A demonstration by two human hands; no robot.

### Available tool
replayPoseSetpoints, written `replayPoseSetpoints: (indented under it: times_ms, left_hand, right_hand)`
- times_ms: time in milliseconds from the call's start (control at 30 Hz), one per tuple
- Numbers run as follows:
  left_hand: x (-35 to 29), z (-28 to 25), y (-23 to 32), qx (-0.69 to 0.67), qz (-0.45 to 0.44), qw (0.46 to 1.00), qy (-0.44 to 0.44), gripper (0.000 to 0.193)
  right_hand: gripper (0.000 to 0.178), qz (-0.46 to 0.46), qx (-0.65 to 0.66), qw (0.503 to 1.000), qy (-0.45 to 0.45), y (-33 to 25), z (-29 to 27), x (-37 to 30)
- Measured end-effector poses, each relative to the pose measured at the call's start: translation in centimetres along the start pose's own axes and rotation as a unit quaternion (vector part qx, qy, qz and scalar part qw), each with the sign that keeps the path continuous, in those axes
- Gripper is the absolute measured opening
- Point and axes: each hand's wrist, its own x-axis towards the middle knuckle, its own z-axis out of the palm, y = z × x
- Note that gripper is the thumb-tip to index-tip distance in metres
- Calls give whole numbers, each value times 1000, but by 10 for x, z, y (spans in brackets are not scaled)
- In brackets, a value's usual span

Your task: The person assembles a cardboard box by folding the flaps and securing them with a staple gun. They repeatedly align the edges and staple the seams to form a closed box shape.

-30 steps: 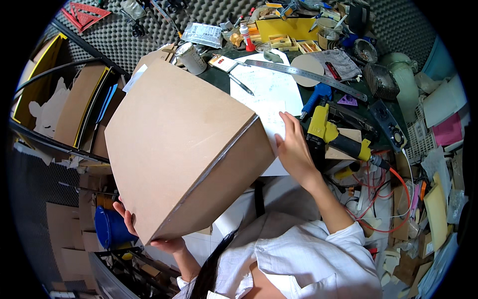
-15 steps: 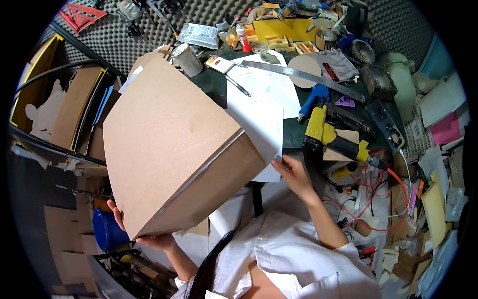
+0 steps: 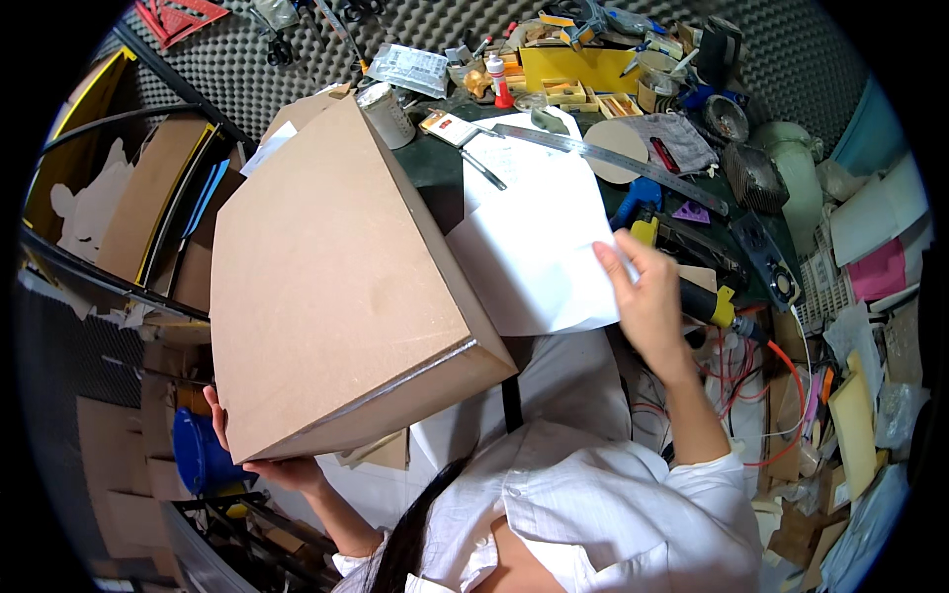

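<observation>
At the bottom of the frame, the wearer's white shirt fills the middle. Left of it, the left hand is curled around the near corner of a brown box, fingers bent up its left side and the rest partly hidden underneath. The box is tilted and takes up the left-centre of the frame, a pale strip running along its lower right edge. Right of centre, the right hand pinches the right edge of a white sheet, thumb on top. A blue bucket stands at lower left. Behind the right hand is a partly covered yellow and black tool with an orange hose. Farther up, on the dark green table, lie a pen, a steel ruler and a round disc. A can stands just beyond the box, and a red-and-white bottle at upper centre. Grey foam lines the top.
</observation>
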Motion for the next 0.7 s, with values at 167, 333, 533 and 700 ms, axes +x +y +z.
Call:
replayPoseSetpoints:
  times_ms: [167,333,533,700]
  left_hand:
    - [8,-8,-11,-14,-1,1000,-18,83]
    - [16,-12,-23,-59,-14,998,-29,84]
    - [21,-18,-40,-117,-56,991,-26,90]
    - [26,-22,-44,-140,-88,986,-32,85]
  right_hand:
    - [33,75,0,997,-23,20,-38,50]
    - [32,68,-23,997,14,50,-97,99]
    - [41,150,-100,979,93,130,-167,157]
    - [43,202,-331,921,34,204,-164,156]
